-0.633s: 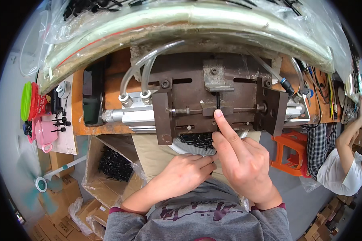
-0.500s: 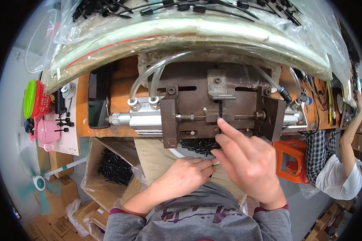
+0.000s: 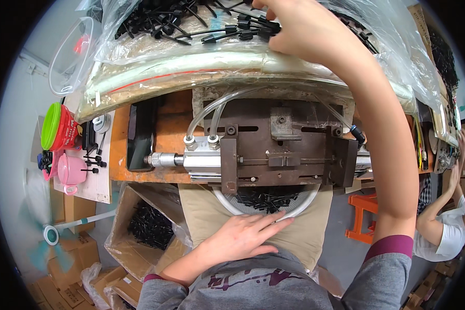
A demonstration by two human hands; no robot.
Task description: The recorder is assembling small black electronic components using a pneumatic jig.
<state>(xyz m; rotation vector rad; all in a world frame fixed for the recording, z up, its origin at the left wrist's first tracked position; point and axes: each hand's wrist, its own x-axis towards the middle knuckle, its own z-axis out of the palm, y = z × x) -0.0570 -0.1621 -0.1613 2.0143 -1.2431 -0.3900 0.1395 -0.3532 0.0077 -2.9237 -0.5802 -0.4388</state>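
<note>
My right hand (image 3: 302,31) reaches over the far pile of black stemmed parts (image 3: 240,26), its thumb and fingers apart around the nearest ones. None is visibly lifted. My left hand (image 3: 245,232) lies in front of me, fingers stretched, the tips at the near rim of a white round basket (image 3: 236,209). Inside the basket is a heap of small black pieces (image 3: 268,199). Between my hands stands a brown metal fixture (image 3: 253,119) with a small centre block (image 3: 283,159) and a bracket (image 3: 282,124) behind it.
A silver air cylinder (image 3: 201,160) with clear hoses (image 3: 201,111) flanks the fixture. A padded plastic-covered edge (image 3: 232,64) fronts the pile. On the left are a pink cup (image 3: 71,169) and an open carton (image 3: 121,232) of black pieces. An orange stool (image 3: 360,217) and another person (image 3: 444,227) are at right.
My right hand has gone from the fixture's centre up to the far pile. The black stem at the centre block is gone from there. My left hand's fingers have straightened beside the basket.
</note>
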